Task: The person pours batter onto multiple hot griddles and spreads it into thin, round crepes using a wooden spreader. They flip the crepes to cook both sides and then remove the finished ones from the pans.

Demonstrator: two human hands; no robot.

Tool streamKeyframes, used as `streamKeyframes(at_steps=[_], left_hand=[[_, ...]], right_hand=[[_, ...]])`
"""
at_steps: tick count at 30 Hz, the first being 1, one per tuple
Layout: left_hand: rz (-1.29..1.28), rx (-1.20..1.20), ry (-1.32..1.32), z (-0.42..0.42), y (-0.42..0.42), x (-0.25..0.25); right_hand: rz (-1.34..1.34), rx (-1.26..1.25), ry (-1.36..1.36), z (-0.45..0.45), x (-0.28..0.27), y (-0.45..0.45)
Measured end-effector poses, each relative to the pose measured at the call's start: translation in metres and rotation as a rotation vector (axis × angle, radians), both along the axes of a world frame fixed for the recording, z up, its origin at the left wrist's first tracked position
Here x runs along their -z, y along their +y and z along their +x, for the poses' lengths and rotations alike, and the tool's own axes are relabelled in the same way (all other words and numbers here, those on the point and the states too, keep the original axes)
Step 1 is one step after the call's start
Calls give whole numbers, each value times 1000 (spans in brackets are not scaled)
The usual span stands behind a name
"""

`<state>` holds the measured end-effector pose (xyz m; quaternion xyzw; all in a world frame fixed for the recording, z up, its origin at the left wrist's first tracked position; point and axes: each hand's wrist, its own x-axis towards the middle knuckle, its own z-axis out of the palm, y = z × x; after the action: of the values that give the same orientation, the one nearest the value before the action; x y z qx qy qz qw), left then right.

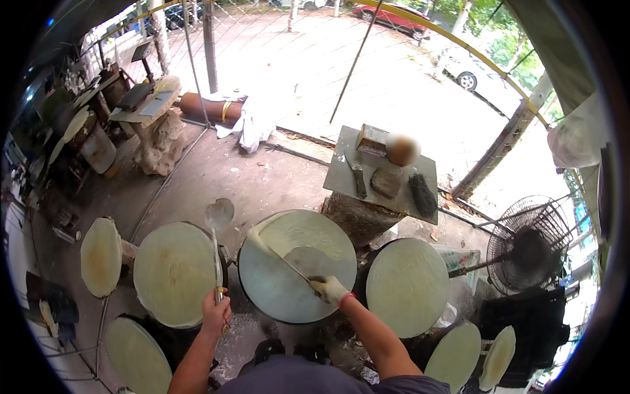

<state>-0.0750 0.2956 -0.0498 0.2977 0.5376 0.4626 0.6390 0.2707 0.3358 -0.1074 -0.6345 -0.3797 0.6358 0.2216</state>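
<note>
My left hand (215, 312) grips the long metal handle of a ladle (217, 256). The ladle's round bowl points away from me, above the floor between two griddles. On my right hand (330, 289) is a pale work glove, with a red band at the wrist. That hand holds a thin, long-edged scraper (290, 263) over the middle round griddle (270, 290). Pale batter (315, 234) coats the far part of this griddle, with a thick ridge along the scraper's far end; the near part is bare. A thin flatbread (172, 271) covers the griddle at left.
Another griddle on my right bears a batter sheet (407, 288); more coated rounds flank both sides. Beyond stands a slab table (344, 175) with a knife (358, 177), a dark block (385, 182) and a box (372, 139). A caged fan (529, 246) is at right.
</note>
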Motion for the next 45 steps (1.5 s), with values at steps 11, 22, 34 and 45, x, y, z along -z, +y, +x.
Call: streamKeyframes(at_steps=[11,22,34,45], left_hand=[[-137,-273,209,45,-69,11],[-49,-224,777,69,-114,57],[15,225,1374,107,-203,24],[63,218,1413,129,-248,34]], right_hand=[[-178,-219,176,44,12,24],[-197,-467,184,70,24,47],[-160,-550,105,56,0,56],[-143,-510,118,76,26,27]])
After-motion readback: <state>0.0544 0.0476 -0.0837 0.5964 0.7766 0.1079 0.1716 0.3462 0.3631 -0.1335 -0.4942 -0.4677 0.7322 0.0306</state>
